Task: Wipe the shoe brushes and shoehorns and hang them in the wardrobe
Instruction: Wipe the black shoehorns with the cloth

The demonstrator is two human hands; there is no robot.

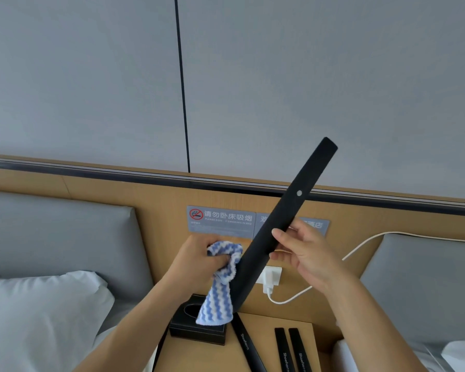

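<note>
Grey wall panels (91, 76) rise above a wooden headboard (156, 200) that runs behind a bedside table (253, 345) set between two beds. Right hand (304, 253): thumb and fingers are clamped across the middle of a long black shoehorn (287, 210), thumb on the near face, fingers curled behind it. From that grip the shoehorn slants up and to the right, a small pale hole showing in its upper part, and down and to the left toward the other hand. Left hand (202, 261): fingers are closed tight around a bunched blue-and-white striped cloth (220, 285), which presses against the lower stretch of the shoehorn; the loose end of the cloth hangs below the fist. Directly under that hanging end sits a black tissue box (196, 331) on the table. Below the right hand, three more black shoehorns (285, 350) lie flat on the table, each lettered "Shoehorn". Behind the fingers, two grey notice plaques (220, 221) are fixed to the headboard. Just below the right hand, a white charger (270, 280) sits in a wall socket, its cable (360, 248) looping off to the right. Far left of the hands lies a white pillow (38, 312).
</note>
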